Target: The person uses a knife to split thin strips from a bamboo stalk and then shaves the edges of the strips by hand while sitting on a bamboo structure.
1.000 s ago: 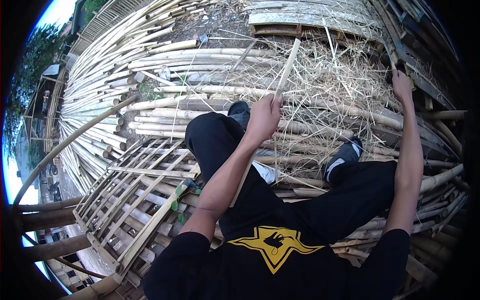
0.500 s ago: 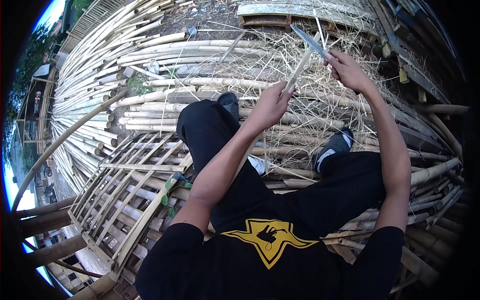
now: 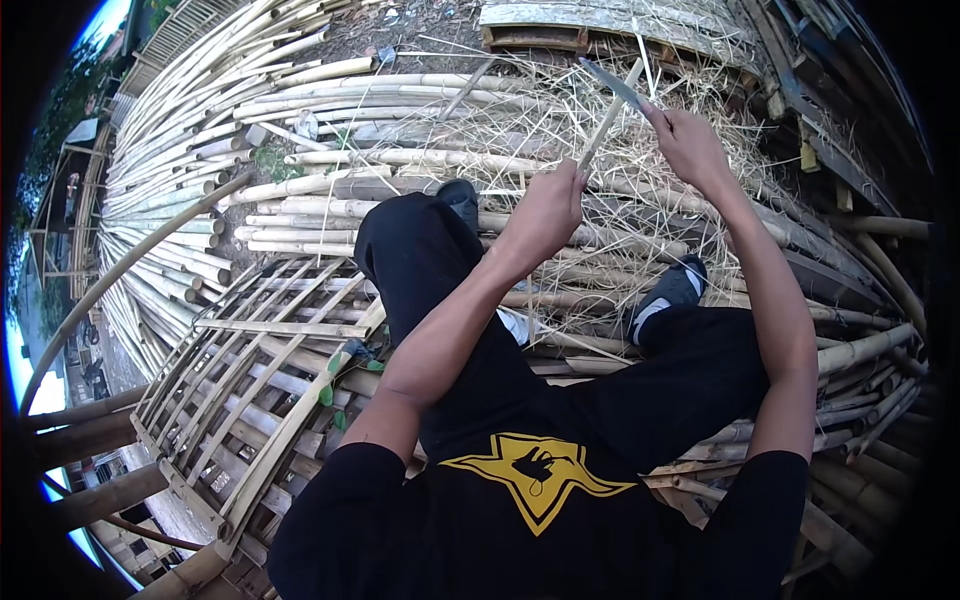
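Observation:
My left hand (image 3: 548, 212) is closed round a pale bamboo strip (image 3: 606, 128), which slants up and to the right out of the fist. A knife (image 3: 612, 83) is in my right hand (image 3: 690, 145), its fingers wrapped round the handle. The grey blade points up and to the left and crosses the strip near its upper end. The handle is mostly hidden by my fingers. Below the hands, thin bamboo shavings (image 3: 650, 215) lie scattered over the poles.
Long bamboo poles (image 3: 300, 210) spread over the ground ahead and to the left. A woven bamboo lattice (image 3: 270, 375) lies by my left knee. At the top is a wooden pallet (image 3: 535, 37); stacked timber (image 3: 835, 130) stands at the right. My shoes (image 3: 670, 290) rest among the poles.
My right hand has turned and shifted slightly, tilting the blade a little along the strip. My left hand still grips the strip, rolled slightly.

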`<action>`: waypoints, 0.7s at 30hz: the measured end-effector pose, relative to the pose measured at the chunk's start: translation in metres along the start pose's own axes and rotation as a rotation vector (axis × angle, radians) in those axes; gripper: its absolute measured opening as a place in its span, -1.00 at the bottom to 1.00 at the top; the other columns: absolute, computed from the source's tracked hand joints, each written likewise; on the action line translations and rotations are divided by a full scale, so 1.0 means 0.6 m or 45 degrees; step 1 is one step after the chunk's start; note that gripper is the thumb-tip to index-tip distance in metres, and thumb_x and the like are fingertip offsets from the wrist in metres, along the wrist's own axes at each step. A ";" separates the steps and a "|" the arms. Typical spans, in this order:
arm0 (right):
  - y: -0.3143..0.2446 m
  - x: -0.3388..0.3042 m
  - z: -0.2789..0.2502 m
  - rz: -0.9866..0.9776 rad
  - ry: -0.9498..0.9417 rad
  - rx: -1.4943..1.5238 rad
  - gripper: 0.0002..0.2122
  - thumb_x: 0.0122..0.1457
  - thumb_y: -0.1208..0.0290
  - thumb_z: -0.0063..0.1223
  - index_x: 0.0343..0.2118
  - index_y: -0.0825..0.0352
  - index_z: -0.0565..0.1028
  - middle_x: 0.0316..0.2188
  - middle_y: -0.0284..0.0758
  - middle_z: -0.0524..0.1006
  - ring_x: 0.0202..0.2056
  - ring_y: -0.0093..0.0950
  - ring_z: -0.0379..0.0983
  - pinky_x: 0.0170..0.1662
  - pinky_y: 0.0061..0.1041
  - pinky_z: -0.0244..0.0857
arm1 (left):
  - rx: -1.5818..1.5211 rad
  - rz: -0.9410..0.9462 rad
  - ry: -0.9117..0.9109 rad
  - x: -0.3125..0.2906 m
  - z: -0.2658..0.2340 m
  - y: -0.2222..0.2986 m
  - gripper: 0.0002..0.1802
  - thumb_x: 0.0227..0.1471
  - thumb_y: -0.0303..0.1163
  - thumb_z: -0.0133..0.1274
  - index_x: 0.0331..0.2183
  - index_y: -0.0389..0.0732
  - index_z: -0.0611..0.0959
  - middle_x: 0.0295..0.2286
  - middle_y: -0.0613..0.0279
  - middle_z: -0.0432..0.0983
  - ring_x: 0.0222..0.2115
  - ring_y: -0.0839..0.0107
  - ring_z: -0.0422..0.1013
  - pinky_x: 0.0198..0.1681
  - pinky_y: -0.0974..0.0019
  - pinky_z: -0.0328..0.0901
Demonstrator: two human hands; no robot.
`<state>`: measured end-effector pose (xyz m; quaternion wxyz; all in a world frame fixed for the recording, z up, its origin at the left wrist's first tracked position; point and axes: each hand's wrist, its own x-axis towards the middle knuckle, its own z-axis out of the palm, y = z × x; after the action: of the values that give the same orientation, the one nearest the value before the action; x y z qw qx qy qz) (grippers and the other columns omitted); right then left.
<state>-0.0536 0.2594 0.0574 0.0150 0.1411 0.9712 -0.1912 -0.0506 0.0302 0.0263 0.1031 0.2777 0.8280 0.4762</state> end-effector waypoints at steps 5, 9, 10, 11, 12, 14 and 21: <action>0.000 -0.012 0.032 -0.016 0.069 0.137 -0.33 0.24 -0.13 -0.37 -0.67 0.45 0.45 -0.73 -0.07 0.42 -0.60 -0.17 0.43 -0.46 -0.17 0.27 | 0.022 -0.024 -0.016 -0.007 -0.003 -0.002 -0.76 0.15 -0.41 -0.17 -0.45 -0.41 0.39 -0.69 -0.28 0.36 -0.62 -0.25 0.33 -0.53 -0.08 0.19; 0.019 0.005 0.006 0.025 0.127 0.040 -0.33 0.25 -0.12 -0.39 -0.67 0.45 0.46 -0.74 -0.07 0.42 -0.62 -0.18 0.42 -0.46 -0.15 0.27 | 0.011 0.004 -0.014 -0.010 0.002 -0.004 -0.76 0.15 -0.40 -0.17 -0.44 -0.42 0.39 -0.69 -0.28 0.37 -0.61 -0.24 0.34 -0.50 -0.10 0.20; 0.024 0.013 -0.002 0.073 0.103 0.075 -0.34 0.25 -0.10 -0.39 -0.65 0.46 0.48 -0.73 -0.08 0.43 -0.62 -0.17 0.42 -0.46 -0.17 0.27 | 0.004 0.024 -0.004 -0.011 0.005 -0.002 -0.75 0.15 -0.40 -0.18 -0.44 -0.42 0.39 -0.70 -0.28 0.37 -0.62 -0.24 0.34 -0.51 -0.11 0.20; 0.022 0.012 -0.001 0.061 0.142 0.090 -0.36 0.25 -0.08 -0.35 -0.65 0.48 0.44 -0.74 -0.05 0.39 -0.63 -0.16 0.36 -0.47 -0.18 0.21 | 0.007 0.016 -0.009 -0.009 0.005 -0.001 -0.75 0.15 -0.40 -0.19 -0.44 -0.42 0.39 -0.70 -0.28 0.37 -0.61 -0.25 0.35 -0.51 -0.11 0.21; 0.015 0.009 0.004 0.049 0.182 0.105 -0.37 0.25 -0.07 -0.30 -0.65 0.51 0.40 -0.74 -0.03 0.35 -0.64 -0.14 0.30 -0.49 -0.19 0.14 | 0.000 0.017 -0.006 -0.007 0.003 -0.002 -0.75 0.15 -0.40 -0.19 -0.44 -0.42 0.39 -0.70 -0.28 0.37 -0.61 -0.25 0.35 -0.51 -0.11 0.21; -0.007 -0.020 0.027 -0.057 0.059 0.116 -0.38 0.26 -0.05 -0.31 -0.65 0.52 0.40 -0.74 -0.01 0.34 -0.64 -0.13 0.30 -0.49 -0.18 0.14 | 0.040 -0.003 -0.014 -0.005 -0.003 -0.006 -0.75 0.15 -0.40 -0.19 -0.44 -0.41 0.39 -0.69 -0.29 0.37 -0.59 -0.26 0.36 -0.50 -0.12 0.20; -0.008 -0.007 -0.016 0.091 0.034 -0.068 -0.38 0.25 -0.06 -0.35 -0.60 0.48 0.49 -0.67 0.00 0.45 -0.55 -0.10 0.43 -0.38 -0.16 0.27 | 0.244 0.053 0.005 -0.009 0.014 -0.018 -0.85 0.11 -0.44 -0.17 -0.40 -0.35 0.35 -0.68 -0.22 0.39 -0.59 -0.21 0.37 -0.51 -0.13 0.21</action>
<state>-0.0509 0.2578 0.0683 0.0126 0.1779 0.9704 -0.1627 -0.0465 0.0292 0.0121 0.0645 0.3026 0.8639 0.3974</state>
